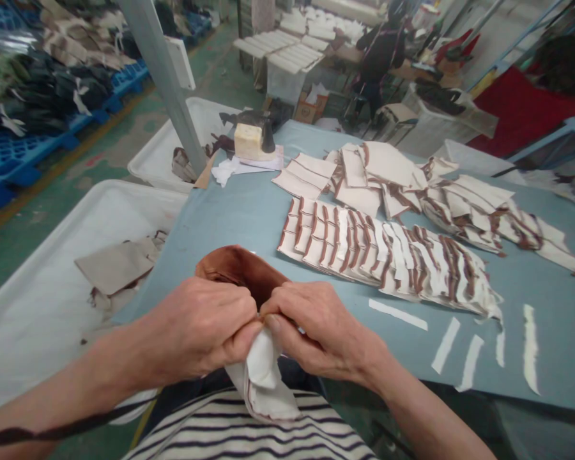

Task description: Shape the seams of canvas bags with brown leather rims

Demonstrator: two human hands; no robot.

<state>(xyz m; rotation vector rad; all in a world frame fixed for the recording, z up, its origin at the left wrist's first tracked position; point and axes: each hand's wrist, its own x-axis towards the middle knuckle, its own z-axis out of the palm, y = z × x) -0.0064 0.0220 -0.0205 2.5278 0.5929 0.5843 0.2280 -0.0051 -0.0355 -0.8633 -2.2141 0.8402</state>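
My left hand [201,326] and my right hand [311,326] meet at the near edge of the blue-grey table [239,217], both pinching one fabric piece [249,275]. The piece is brown on the far part and white where it hangs down toward my lap. Fingertips of both hands press together on its middle, thumbs on top. Beyond them lies a long overlapped row of white pieces with brown edging [388,255], and a looser pile of the same [436,185] sits farther back.
Several white paper strips [469,358] lie at the right front of the table. White trays [38,300] stand on the left, one holding grey fabric [115,265]. A metal post [167,83] rises at the back left beside a cream block [249,140]. A person works at a far table.
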